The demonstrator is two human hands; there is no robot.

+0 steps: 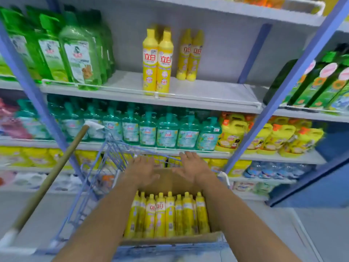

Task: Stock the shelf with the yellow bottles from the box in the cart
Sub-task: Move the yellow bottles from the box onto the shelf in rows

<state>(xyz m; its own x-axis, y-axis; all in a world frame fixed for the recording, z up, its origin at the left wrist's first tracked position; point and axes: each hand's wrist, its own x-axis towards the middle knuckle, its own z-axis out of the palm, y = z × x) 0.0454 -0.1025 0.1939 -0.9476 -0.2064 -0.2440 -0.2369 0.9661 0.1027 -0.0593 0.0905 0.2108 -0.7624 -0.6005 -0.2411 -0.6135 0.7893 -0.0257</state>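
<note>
1. Head view: the bottles are packed close in the box in the cart; a few stand on the shelf, with bare space beside them.
2. One bottle is best gripped by its body, drawn straight up clear of its neighbours, and set beside those on the shelf.
3. The left hand and right hand are held over the box's far end, fingers spread, nothing gripped.

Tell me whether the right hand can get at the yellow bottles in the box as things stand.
Probably yes. The right hand is open and empty above the far end of the box, and the yellow bottles sit uncovered in it, just nearer the person; nothing lies over them.
</note>
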